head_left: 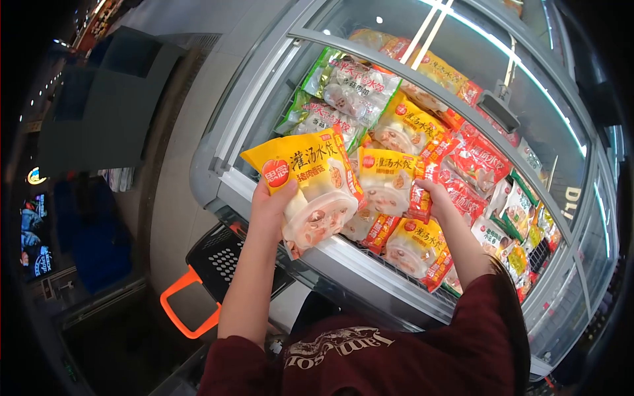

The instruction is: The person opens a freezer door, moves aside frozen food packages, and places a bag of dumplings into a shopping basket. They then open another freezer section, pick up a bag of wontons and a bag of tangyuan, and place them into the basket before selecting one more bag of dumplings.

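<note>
The left fingers (284,193) close on the yellow dumpling bag (318,191) at its side — it hangs above the freezer's front rim (350,261). The right fingers (422,188) pinch the right edge of a second yellow bag (388,179), over the other packs — green-edged bags (353,86) beyond, red bags (477,158) to the right.

shirt (409,356): dark maroon | sleeves: short | print (340,344): pale lettering, "Jameson"-like

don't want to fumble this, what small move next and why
Perhaps lift the right yellow bag slightly: the right hand grips its side edge above other bags, while the left hand holds a similar bag near the freezer's front rim.
</note>
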The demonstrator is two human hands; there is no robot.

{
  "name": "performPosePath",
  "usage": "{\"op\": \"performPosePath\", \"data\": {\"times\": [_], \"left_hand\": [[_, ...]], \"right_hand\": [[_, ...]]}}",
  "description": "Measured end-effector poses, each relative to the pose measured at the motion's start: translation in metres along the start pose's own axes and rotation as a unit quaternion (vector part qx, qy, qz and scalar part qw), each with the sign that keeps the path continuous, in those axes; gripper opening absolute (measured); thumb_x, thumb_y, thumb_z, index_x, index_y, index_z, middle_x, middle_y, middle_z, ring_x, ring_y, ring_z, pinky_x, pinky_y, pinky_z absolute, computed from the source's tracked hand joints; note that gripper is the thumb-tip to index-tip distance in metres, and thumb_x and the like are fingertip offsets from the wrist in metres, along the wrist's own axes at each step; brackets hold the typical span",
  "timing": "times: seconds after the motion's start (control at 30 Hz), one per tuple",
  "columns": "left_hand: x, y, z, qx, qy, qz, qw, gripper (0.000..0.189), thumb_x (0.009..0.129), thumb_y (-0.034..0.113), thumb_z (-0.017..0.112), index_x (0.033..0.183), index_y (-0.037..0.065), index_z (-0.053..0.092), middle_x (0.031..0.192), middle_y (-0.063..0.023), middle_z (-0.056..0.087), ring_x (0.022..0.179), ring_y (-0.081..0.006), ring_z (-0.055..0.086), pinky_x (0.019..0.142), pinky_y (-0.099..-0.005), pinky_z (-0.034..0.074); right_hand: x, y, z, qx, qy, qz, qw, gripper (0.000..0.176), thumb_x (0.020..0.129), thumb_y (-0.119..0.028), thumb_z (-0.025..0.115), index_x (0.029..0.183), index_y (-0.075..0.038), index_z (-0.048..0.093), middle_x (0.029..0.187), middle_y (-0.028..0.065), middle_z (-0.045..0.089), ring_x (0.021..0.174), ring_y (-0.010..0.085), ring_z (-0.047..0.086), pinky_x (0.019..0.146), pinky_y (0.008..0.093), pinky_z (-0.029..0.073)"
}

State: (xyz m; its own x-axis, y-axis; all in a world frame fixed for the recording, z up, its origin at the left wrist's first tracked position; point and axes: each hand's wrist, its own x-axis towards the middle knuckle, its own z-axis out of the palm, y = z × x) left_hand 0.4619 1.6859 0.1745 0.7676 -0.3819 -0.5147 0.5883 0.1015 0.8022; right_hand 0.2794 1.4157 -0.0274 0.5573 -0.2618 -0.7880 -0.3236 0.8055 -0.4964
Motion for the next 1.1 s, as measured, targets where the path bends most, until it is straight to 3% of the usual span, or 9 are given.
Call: {"op": "performPosePath", "data": {"times": [0.1,0.2,0.37,0.47,0.6,0.67,0.83,0.9,1.1], "left_hand": [[-0.002,0.002,-0.002,0.007,-0.02,-0.003,1.0,0.04,0.077,0.003,0.055,0.114,0.001,0.041,0.107,-0.0121,0.053,0.093,-0.0204,0.056,0.079,-0.0323,0.047],[-0.004,0.002,-0.009,-0.056,-0.125,0.004,0.991,0.041,0.077,0.004,0.054,0.116,0.002,0.04,0.109,-0.0132,0.052,0.095,-0.0224,0.055,0.08,-0.0329,0.047],[-0.025,0.013,0.01,-0.229,-0.303,-0.036,0.924,0.062,0.068,0.025,0.064,0.121,0.003,0.039,0.115,-0.0152,0.049,0.105,-0.0299,0.049,0.088,-0.0417,0.041],[-0.018,0.005,0.024,-0.317,-0.396,-0.06,0.86,0.062,0.068,0.026,0.065,0.12,0.003,0.041,0.115,-0.015,0.049,0.104,-0.0293,0.049,0.089,-0.041,0.041],[-0.016,0.007,0.053,-0.275,-0.403,-0.082,0.869,0.056,0.071,0.024,0.065,0.118,0.003,0.042,0.114,-0.0131,0.051,0.103,-0.0275,0.05,0.088,-0.0397,0.042],[-0.017,0.009,0.057,-0.206,-0.365,-0.041,0.907,0.055,0.074,0.027,0.063,0.118,0.004,0.041,0.113,-0.0121,0.051,0.103,-0.0266,0.051,0.087,-0.0389,0.042],[-0.003,0.001,0.055,-0.145,-0.365,-0.034,0.919,0.058,0.075,0.031,0.063,0.12,0.004,0.039,0.114,-0.0119,0.05,0.103,-0.026,0.051,0.086,-0.0385,0.043],[0.005,-0.009,0.051,-0.168,-0.337,-0.104,0.921,0.056,0.076,0.031,0.061,0.12,0.005,0.039,0.114,-0.0122,0.051,0.103,-0.0256,0.051,0.086,-0.0383,0.043],[-0.007,0.011,0.065,-0.121,-0.335,-0.109,0.928,0.045,0.083,0.027,0.053,0.119,0.004,0.04,0.112,-0.0123,0.052,0.099,-0.0244,0.053,0.084,-0.0361,0.045]], "right_hand": [[-0.067,-0.045,0.04,-0.233,-0.022,-0.094,0.968,0.033,0.071,-0.006,0.062,0.102,-0.001,0.053,0.088,0.0083,0.059,0.077,0.0156,0.057,0.069,0.0291,0.046],[-0.121,-0.072,0.065,-0.427,0.017,-0.161,0.89,0.032,0.071,-0.008,0.063,0.101,-0.001,0.054,0.087,0.0079,0.06,0.077,0.0145,0.056,0.07,0.0281,0.045],[-0.188,-0.09,0.072,-0.109,0.0,-0.174,0.979,0.045,0.077,-0.011,0.061,0.116,-0.002,0.041,0.103,0.0071,0.055,0.089,0.0163,0.055,0.075,0.0304,0.047],[-0.22,-0.092,0.071,0.034,-0.096,-0.209,0.973,0.05,0.079,-0.011,0.059,0.12,-0.001,0.033,0.108,0.0113,0.052,0.095,0.0214,0.055,0.078,0.0356,0.049],[-0.243,-0.088,0.075,0.154,-0.178,-0.234,0.943,0.047,0.082,-0.019,0.055,0.12,-0.001,0.035,0.114,0.0149,0.05,0.101,0.0265,0.053,0.083,0.0415,0.046],[-0.233,-0.087,0.06,0.135,-0.112,-0.259,0.95,0.043,0.082,-0.018,0.054,0.119,-0.001,0.038,0.114,0.0157,0.05,0.101,0.0266,0.053,0.085,0.0428,0.045],[-0.244,-0.092,0.083,0.221,-0.206,-0.188,0.935,0.039,0.083,-0.017,0.052,0.117,0.0,0.041,0.11,0.0156,0.053,0.099,0.027,0.054,0.083,0.0428,0.046],[-0.24,-0.089,0.091,0.265,-0.255,-0.174,0.913,0.036,0.082,-0.013,0.053,0.114,0.002,0.043,0.107,0.016,0.054,0.096,0.0264,0.056,0.081,0.0409,0.048],[-0.236,-0.105,0.094,0.059,-0.124,-0.229,0.964,0.038,0.08,-0.016,0.054,0.114,-0.002,0.044,0.104,0.0086,0.056,0.09,0.016,0.057,0.076,0.0297,0.048]]}}
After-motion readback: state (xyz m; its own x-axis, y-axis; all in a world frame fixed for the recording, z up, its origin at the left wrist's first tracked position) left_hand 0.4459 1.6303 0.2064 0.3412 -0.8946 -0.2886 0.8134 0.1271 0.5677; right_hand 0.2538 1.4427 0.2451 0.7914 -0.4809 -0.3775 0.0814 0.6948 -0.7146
